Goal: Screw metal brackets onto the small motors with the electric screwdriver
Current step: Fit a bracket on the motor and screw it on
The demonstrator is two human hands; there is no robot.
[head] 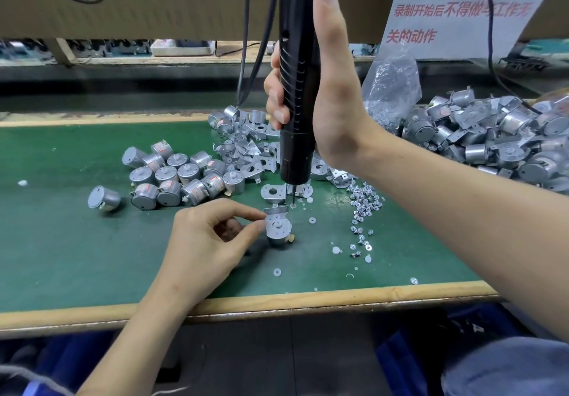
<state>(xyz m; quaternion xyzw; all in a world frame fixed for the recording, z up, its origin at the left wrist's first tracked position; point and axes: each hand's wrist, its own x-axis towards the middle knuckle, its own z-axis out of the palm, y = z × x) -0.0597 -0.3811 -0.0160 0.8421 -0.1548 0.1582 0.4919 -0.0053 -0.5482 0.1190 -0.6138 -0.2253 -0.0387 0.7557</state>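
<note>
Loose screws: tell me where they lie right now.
In the head view the loose screws lie scattered on the green mat, right of centre, just right of the tip of the screwdriver and in front of the brackets.

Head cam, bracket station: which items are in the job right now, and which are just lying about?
In the job:
- electric screwdriver, gripped by the right hand
- motor, pinched by the left hand, bracket on top
- screws
- loose brackets
- bare motors

Lying about:
- plastic bag
- paper sign
- white rings, scattered
</note>
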